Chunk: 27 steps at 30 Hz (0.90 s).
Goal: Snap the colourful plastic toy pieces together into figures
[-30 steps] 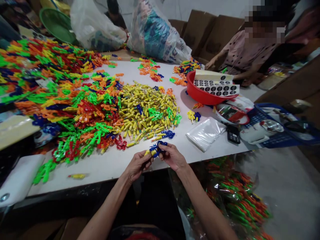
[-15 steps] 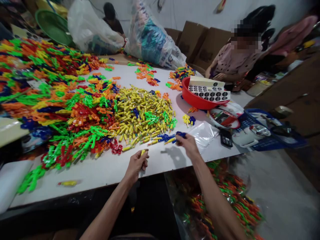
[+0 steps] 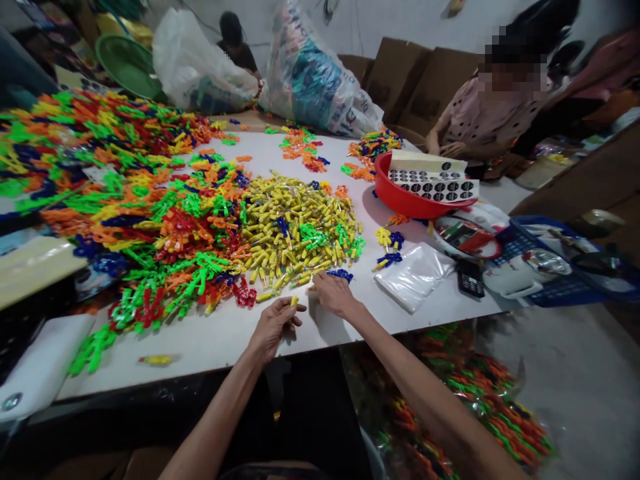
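My left hand [image 3: 274, 326] rests near the front edge of the white table [image 3: 300, 327], fingers closed round a small yellow tube [image 3: 294, 301]. My right hand [image 3: 334, 292] lies just to its right, fingertips down on the near edge of the yellow tube pile [image 3: 295, 230], next to a blue plastic piece [image 3: 341, 274]. Whether its fingers hold anything is hidden. Another blue and yellow piece [image 3: 387, 259] lies on the table to the right.
A big heap of coloured plastic pieces [image 3: 115, 193] covers the table's left. A red bowl [image 3: 405, 197] with sticker sheets, clear bags [image 3: 413, 273], a calculator [image 3: 469, 277] and a blue basket [image 3: 565, 267] stand right. A person sits at the far right. Bagged pieces [image 3: 475, 400] lie below.
My right hand carried a blue piece from between both hands out to the right, left it on the table and came back to the pile's edge. My left hand kept its yellow tube.
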Each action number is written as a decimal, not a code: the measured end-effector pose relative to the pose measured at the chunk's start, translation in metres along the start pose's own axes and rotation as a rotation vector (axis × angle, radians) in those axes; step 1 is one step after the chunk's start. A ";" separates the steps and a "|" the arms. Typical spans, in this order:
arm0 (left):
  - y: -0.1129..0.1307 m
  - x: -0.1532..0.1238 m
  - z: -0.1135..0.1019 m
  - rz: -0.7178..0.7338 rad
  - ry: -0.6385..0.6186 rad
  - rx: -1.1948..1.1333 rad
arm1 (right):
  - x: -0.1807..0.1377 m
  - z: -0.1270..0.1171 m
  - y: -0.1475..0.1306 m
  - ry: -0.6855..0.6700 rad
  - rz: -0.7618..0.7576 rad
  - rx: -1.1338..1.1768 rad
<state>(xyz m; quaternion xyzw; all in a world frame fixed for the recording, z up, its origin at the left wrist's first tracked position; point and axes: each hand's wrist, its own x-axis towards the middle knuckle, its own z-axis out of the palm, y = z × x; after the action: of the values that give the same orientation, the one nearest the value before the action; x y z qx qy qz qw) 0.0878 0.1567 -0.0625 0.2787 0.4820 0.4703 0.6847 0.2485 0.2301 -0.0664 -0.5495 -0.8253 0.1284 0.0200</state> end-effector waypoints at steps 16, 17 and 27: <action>-0.008 0.000 0.007 -0.142 0.008 -0.201 | -0.043 0.009 -0.036 0.304 -0.106 0.466; -0.008 0.001 0.007 -0.139 0.016 -0.189 | -0.044 0.007 -0.038 0.257 -0.117 0.446; -0.013 0.002 0.009 -0.083 0.068 -0.245 | -0.051 0.016 -0.038 0.218 -0.214 0.461</action>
<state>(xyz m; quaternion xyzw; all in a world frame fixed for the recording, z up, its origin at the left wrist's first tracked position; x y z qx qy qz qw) 0.1015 0.1535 -0.0706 0.1566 0.4552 0.5059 0.7158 0.2312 0.1668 -0.0669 -0.4507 -0.8206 0.2501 0.2469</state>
